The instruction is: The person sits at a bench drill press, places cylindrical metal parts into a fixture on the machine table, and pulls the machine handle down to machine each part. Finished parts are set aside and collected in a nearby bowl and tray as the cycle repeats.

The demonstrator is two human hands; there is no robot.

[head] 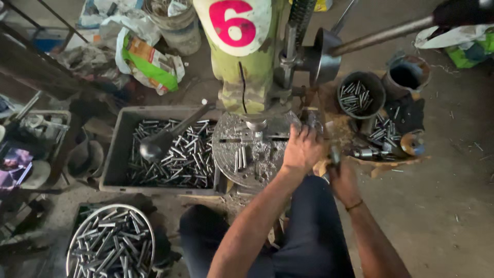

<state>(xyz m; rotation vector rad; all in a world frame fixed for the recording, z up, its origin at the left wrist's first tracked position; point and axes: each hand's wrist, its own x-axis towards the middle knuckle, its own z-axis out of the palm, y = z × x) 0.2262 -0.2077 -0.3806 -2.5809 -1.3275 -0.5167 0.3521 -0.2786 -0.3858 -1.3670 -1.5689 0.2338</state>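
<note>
The left hand rests on the right edge of the round plate of the green drill. Its fingers curl down over the plate edge, but I cannot tell if they pinch a pin. The right hand sits lower, just beside the plate, and its fingers are closed around a small dark tool.

A few pins lie side by side on the plate, under the drill tip. To do this well, I think the pin must sit straight under the tip, and the fingers must stay to the side.

The pins are thin, shiny and round, like short metal sticks. The plate is grey and rough, with metal crumbs on it. A grey tray on the left holds many more pins. So do a wire basket and a black can.
</note>
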